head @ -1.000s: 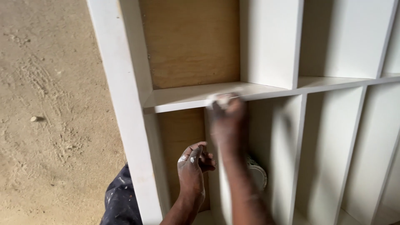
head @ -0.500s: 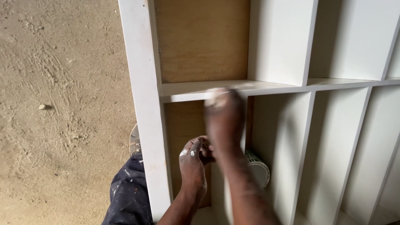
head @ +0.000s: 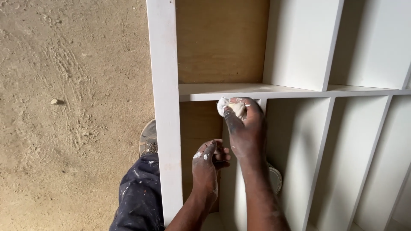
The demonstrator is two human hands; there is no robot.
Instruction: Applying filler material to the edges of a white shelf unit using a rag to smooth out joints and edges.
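Note:
My right hand (head: 245,128) grips a small white wad, cloth or putty (head: 224,105), and presses it at the joint where an upright divider (head: 231,188) meets a white shelf board (head: 257,91). My left hand (head: 207,167), smeared with white, rests lower down with its fingers curled against the same divider's edge; I cannot tell if it holds anything. Both work on a white-painted shelf unit (head: 165,107) with a bare brown plywood back (head: 220,40).
A round white tin (head: 276,177) sits in the compartment behind my right forearm. Sandy concrete floor (head: 64,107) lies to the left, with a small stone (head: 54,102). My paint-spattered dark trouser leg (head: 139,196) and shoe (head: 148,137) stand beside the unit's left side.
The view has shifted so the shelf unit sits further right in frame. My right hand has slid slightly down along the shelf joint with the white wad; the left hand stays on the divider.

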